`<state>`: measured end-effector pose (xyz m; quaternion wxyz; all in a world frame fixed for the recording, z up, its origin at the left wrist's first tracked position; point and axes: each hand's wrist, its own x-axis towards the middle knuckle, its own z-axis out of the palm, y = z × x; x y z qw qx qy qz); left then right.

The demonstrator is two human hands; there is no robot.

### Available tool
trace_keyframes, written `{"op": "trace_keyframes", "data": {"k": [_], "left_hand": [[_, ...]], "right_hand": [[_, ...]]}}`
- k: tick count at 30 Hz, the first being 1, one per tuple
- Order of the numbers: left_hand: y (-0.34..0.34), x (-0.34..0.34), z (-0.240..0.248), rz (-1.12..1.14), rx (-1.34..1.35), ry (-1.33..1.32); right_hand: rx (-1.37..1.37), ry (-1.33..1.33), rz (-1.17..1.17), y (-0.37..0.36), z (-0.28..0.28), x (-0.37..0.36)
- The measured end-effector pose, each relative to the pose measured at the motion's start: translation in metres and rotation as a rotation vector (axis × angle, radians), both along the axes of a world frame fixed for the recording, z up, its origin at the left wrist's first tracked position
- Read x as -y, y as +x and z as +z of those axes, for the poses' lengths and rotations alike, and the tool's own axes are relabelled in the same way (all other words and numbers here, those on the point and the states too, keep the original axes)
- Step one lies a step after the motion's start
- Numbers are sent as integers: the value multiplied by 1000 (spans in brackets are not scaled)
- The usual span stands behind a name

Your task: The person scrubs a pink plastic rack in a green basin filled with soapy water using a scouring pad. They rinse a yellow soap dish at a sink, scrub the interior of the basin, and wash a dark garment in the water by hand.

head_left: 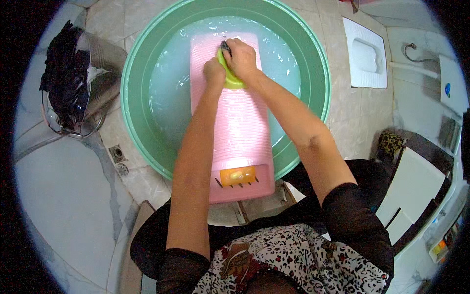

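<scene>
View looks down at a person's two bare forearms reaching fwd over a pink ribbed washboard [240, 127] that leans in a large green basin [147, 54] of cloudy, soapy water. The board's far end sits in the water near the basin's far rim; its near end sticks out over the near rim, w/ an orange soap bar [238, 175] lying in a slotted tray at that near end. Both hands meet at the board's far end. Left hand [214, 73] has fingers curled together, pressing on a yellow-green cloth [230, 78] that lies flat on the ribs. Right hand [241, 58], just beside and touching the left, has fingers closed tight around the far part of the same cloth, where a small dark bit [225, 46] shows; can't tell what that bit is. Left of the basin, on the tiled floor [73, 196], a metal bucket [105, 73] holds dark wet clothing [66, 68]. A floor drain [117, 153] sits near the basin's left edge. Far right, well apart from the basin, a white squat toilet [364, 54] is set in the floor. The person wears dark sleeves and a patterned top.
</scene>
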<state>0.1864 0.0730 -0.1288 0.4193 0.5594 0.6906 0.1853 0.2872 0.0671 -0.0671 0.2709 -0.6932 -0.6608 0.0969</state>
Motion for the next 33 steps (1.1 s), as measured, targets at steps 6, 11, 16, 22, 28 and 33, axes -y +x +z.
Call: {"op": "trace_keyframes", "data": {"k": [6,11,16,22,28,33], "left_hand": [[-10,-8,1,110,221,92],[-55,-33,83,479,629,224],[-113,-9,51,213,-342,563],[-147,65,-21,-29,-415,497],[-123,78,-39,-103,-395,422],[-167,67,-13,-235,-489,262]], "right_hand": [[184,-235,-445,57,-11,-12],[178,-317,-430,110,-34,50],[354,-437,-467,79,-79,114],[295,-582,-22,77,-82,138],[468,-563,-39,101,-118,181],[-8,-737,-224,92,-78,154]]}}
